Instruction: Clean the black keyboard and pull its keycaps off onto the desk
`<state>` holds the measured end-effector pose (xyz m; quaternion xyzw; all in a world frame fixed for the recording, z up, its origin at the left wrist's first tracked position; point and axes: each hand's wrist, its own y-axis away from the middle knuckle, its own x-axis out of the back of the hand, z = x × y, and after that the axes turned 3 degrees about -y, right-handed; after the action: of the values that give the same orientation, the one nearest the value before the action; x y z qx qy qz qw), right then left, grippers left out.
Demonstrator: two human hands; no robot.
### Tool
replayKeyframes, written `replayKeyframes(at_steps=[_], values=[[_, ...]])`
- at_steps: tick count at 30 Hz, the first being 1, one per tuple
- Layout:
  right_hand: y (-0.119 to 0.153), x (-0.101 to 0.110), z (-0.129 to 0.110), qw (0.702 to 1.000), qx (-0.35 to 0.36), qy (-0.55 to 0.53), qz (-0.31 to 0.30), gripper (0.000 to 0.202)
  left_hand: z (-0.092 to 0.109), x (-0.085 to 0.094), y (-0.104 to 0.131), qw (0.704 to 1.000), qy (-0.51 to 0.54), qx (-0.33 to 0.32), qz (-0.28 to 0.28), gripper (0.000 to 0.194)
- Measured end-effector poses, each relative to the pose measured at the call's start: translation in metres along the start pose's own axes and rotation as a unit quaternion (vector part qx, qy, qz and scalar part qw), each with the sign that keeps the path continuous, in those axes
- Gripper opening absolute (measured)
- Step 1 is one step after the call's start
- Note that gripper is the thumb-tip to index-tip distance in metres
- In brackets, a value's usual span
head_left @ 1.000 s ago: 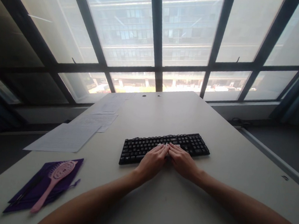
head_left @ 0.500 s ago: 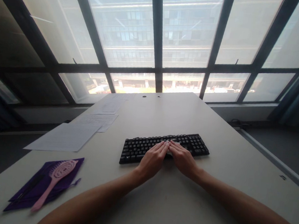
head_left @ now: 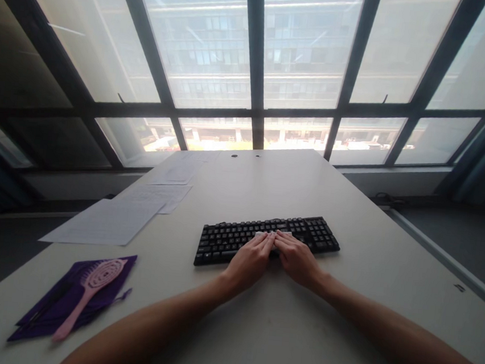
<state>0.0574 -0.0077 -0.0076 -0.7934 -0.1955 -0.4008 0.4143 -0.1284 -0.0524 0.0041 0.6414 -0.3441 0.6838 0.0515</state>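
Observation:
A black keyboard (head_left: 223, 240) lies slightly tilted on the white table. Over its middle my left hand (head_left: 251, 257) and my right hand (head_left: 297, 259) meet at the fingertips. Both have their fingers pressed together on a small white piece (head_left: 287, 233), perhaps tissue or cloth, which rests on the keys and is mostly covered by the fingers. White shows at the fingertips of each hand.
A pink hairbrush (head_left: 93, 288) lies on a purple pouch (head_left: 59, 304) at the front left, beside a thin dark item. Paper sheets (head_left: 105, 223) line the left side of the table (head_left: 285, 180). Tall windows stand behind.
My left fingertips have shifted slightly lower, and more of the white piece shows beside them. My right hand has hardly moved.

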Motion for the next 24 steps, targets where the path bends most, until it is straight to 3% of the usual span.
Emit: replayKeyframes(at_steps=[9, 17, 24], values=[[0.003, 0.003, 0.000, 1.000, -0.016, -0.001, 0.006, 0.042, 0.003, 0.007, 0.002, 1.000, 0.008, -0.018, -0.016, 0.054], [-0.009, 0.002, -0.009, 0.999, -0.019, -0.027, -0.008, 0.054, -0.008, 0.021, -0.002, 0.999, -0.029, -0.003, -0.046, 0.050], [-0.028, -0.024, -0.039, 0.999, 0.023, -0.029, -0.036, 0.058, -0.031, 0.040, 0.034, 0.994, -0.070, 0.031, -0.079, 0.051]])
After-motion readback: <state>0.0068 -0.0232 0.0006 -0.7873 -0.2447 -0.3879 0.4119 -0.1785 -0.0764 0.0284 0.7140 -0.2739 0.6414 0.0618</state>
